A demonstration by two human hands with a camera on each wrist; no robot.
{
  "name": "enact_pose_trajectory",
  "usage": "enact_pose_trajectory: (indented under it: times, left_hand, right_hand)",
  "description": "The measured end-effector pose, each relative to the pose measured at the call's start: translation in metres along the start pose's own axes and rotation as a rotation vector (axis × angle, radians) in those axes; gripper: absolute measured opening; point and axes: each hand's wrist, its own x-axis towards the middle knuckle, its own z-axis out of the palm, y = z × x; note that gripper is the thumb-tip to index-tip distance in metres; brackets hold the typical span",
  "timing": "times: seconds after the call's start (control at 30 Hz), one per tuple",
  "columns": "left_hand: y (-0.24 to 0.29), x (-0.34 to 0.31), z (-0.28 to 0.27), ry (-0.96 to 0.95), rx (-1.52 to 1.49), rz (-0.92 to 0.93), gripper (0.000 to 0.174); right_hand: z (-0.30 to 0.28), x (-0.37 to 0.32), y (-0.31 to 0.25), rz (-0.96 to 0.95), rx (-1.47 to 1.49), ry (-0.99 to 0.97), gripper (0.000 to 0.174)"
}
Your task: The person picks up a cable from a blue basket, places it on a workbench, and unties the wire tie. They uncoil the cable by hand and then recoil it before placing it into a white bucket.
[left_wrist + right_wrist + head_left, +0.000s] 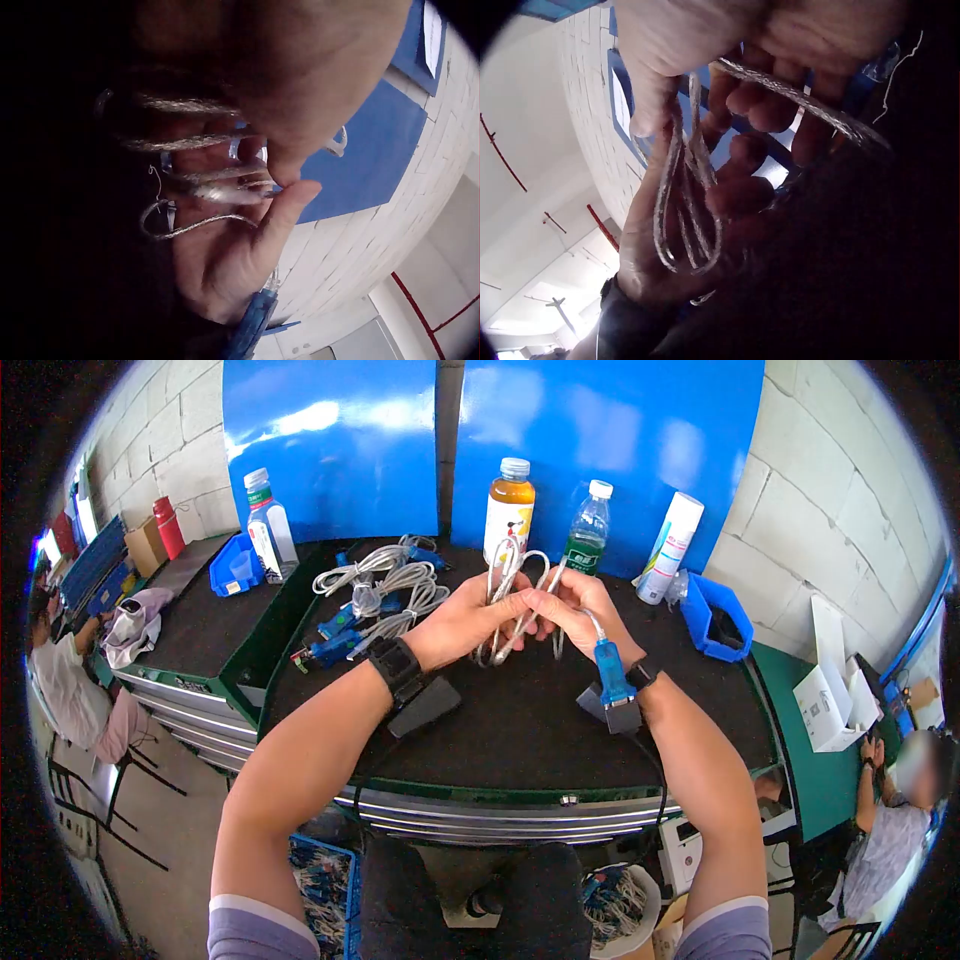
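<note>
Both hands meet over the dark mat, with a clear-jacketed grey cable (512,575) looped between them. The left hand (462,620) holds several loops, which stand up past its fingers; the loops show again in the right wrist view (664,217). Fingers and thumb of the right hand (592,612) pinch the same cable, the thumbs close together. From the right hand the cable runs down to a blue serial connector (611,670) with a grey end, hanging near the right wrist. To the left lie coiled cables (400,595) with blue connectors.
Behind the hands stand an amber drink bottle (510,510), a green-labelled bottle (588,530) and a spray can (670,550). A blue bin (717,615) is at right. Below the bench are a blue crate (353,905) and a white tub (650,905) of cables. Two people sit at the sides.
</note>
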Motion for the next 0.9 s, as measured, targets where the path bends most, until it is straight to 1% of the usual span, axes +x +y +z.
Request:
enact_pose_trajectory:
  times: [0.07, 0.1, 0.17, 0.23, 0.3, 0.33, 0.4, 0.43, 0.5, 0.53, 0.63, 0.73, 0.87, 0.9]
  left_hand:
    - [0.006, -0.002, 0.004, 0.036, -0.039, -0.007, 0.042]
    - [0.009, -0.002, 0.004, 0.035, -0.039, -0.007, 0.042]
    - [0.014, -0.004, 0.004, 0.051, -0.091, -0.089, 0.041]
    - [0.017, -0.005, 0.006, 0.055, -0.103, -0.078, 0.039]
    - [0.013, -0.005, 0.005, 0.027, -0.106, 0.014, 0.03]
    - [0.011, -0.004, 0.005, 0.026, -0.107, 0.014, 0.03]
    - [0.007, -0.002, 0.003, 0.104, -0.233, 0.03, 0.02]
    - [0.007, -0.001, 0.002, 0.105, -0.234, 0.029, 0.02]
    - [0.009, 0.0, -0.001, 0.25, -0.343, -0.002, 0.018]
    - [0.01, -0.001, -0.002, 0.266, -0.401, -0.011, 0.018]
    - [0.009, 0.0, -0.002, 0.307, -0.417, -0.016, 0.019]
    - [0.01, 0.0, 0.0, 0.34, -0.355, -0.02, 0.021]
    - [0.006, 0.001, -0.001, 0.337, -0.311, 0.001, 0.02]
    - [0.004, 0.001, -0.004, 0.31, -0.248, -0.021, 0.019]
  right_hand:
    - [0.003, 0.0, -0.005, 0.01, 0.007, 0.019, 0.028]
    - [0.003, 0.0, -0.007, 0.021, 0.014, 0.034, 0.028]
    - [-0.002, 0.002, 0.004, 0.03, 0.024, 0.024, 0.028]
    - [-0.007, 0.003, 0.008, 0.039, 0.035, 0.014, 0.028]
    - [-0.011, 0.003, 0.007, 0.041, -0.042, -0.033, 0.038]
    - [-0.013, 0.003, 0.009, 0.042, -0.043, -0.033, 0.038]
    - [-0.017, 0.004, 0.015, 0.077, 0.028, -0.008, 0.051]
    - [-0.017, 0.004, 0.013, 0.078, 0.028, -0.008, 0.051]
    - [-0.015, 0.005, 0.008, 0.156, 0.138, 0.104, 0.061]
    - [-0.018, 0.006, 0.007, 0.132, 0.166, 0.084, 0.063]
    - [-0.02, 0.006, 0.005, 0.183, 0.189, 0.099, 0.063]
    - [-0.019, 0.005, 0.004, 0.175, 0.217, 0.095, 0.064]
    - [-0.018, 0.004, 0.0, 0.178, 0.228, 0.095, 0.066]
    - [-0.018, 0.004, 0.001, 0.149, 0.237, 0.105, 0.068]
